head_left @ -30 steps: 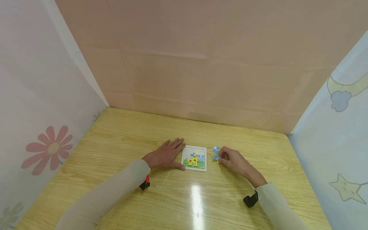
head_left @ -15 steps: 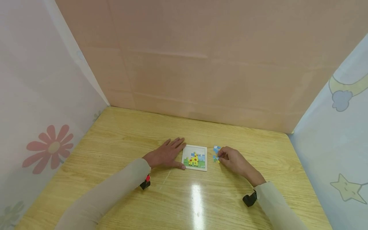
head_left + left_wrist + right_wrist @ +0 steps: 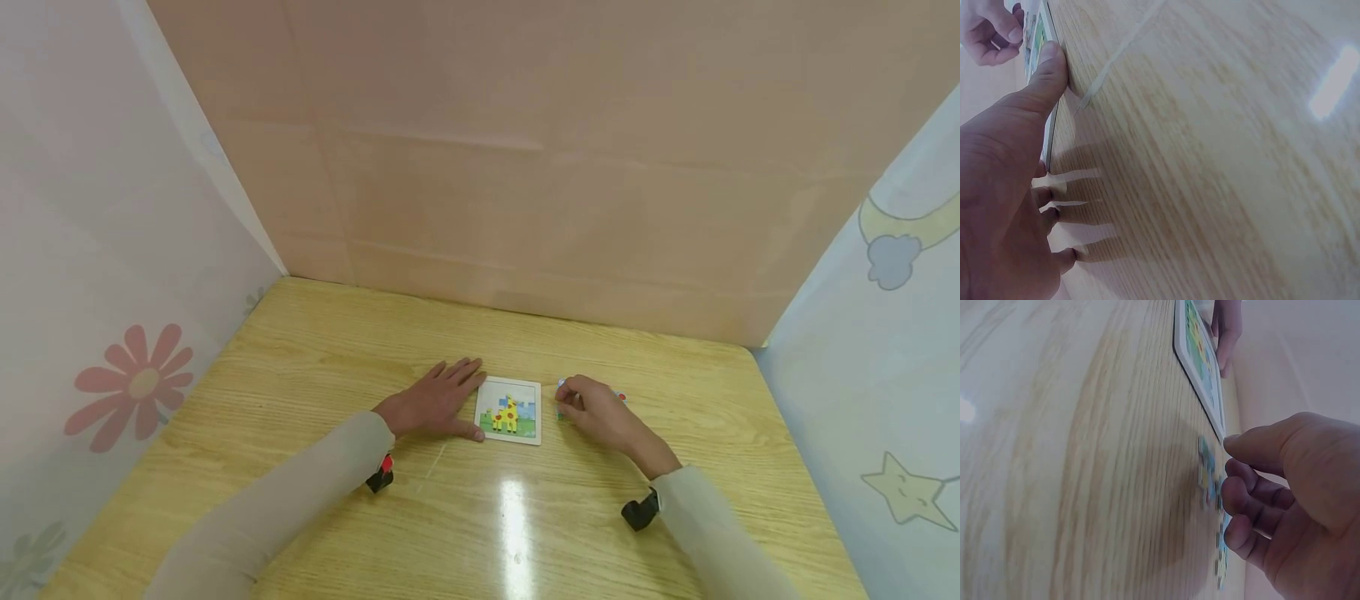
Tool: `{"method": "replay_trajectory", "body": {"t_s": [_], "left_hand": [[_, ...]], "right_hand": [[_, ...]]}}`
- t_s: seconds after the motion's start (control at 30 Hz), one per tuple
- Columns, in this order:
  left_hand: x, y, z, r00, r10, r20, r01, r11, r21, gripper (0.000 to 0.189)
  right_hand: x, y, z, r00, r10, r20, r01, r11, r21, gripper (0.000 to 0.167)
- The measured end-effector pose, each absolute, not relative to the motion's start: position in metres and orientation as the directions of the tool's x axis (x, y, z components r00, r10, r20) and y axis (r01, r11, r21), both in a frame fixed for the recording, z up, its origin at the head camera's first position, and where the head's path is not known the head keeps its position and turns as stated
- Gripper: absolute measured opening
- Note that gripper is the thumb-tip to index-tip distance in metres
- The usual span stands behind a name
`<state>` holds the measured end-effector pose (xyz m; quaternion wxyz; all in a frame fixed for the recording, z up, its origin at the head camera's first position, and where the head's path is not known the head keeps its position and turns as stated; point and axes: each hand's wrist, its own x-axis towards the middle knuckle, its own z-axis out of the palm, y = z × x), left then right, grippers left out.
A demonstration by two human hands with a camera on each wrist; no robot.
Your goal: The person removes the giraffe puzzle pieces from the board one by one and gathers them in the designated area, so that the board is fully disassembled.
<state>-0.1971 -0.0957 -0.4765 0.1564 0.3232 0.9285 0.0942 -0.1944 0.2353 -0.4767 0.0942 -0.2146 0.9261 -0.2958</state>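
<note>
A square white-framed puzzle board [image 3: 538,429] lies flat on the table; a yellow giraffe picture [image 3: 512,412] on green and blue shows within it, its upper part pale. My left hand [image 3: 435,406] is spread flat at the board's left side, thumb and fingertips against the edge. Just right of the board, my right hand [image 3: 600,411] is over loose puzzle pieces [image 3: 1207,472], fingers loosely bent. In the right wrist view the thumb and fingertips stand apart with no piece visible between them. Most loose pieces are hidden under this hand in the head view.
Another piece with red and blue [image 3: 621,397] peeks out beyond the right hand. The wooden table [image 3: 420,533] meets a brown back panel [image 3: 540,208]. Patterned cloth walls [image 3: 112,250] close in both sides. Each wrist wears a small black camera [image 3: 640,511].
My right hand has shifted slightly left and now covers more of the loose pieces; a red and blue piece has come into sight behind it. My left hand and the board stay put.
</note>
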Motion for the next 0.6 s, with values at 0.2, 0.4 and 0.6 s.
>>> {"method": "replay_trajectory", "body": {"t_s": [0.2,0.4,0.6], "left_hand": [[-0.197,-0.096,-0.475,-0.737,0.634,-0.232,0.574,0.77,0.279,0.107],[-0.197,-0.097,-0.476,-0.737,0.634,-0.235,0.572,0.77,0.283,0.107],[-0.198,-0.096,-0.478,-0.737,0.636,-0.229,0.582,0.77,0.264,0.106]], "right_hand": [[-0.199,0.215,-0.478,-0.875,-0.478,-0.073,-0.345,0.724,-0.598,0.013],[-0.203,0.192,-0.478,-0.846,-0.527,-0.081,-0.405,0.733,-0.547,0.023],[-0.204,0.173,-0.476,-0.827,-0.548,-0.126,-0.442,0.772,-0.457,0.037]]}}
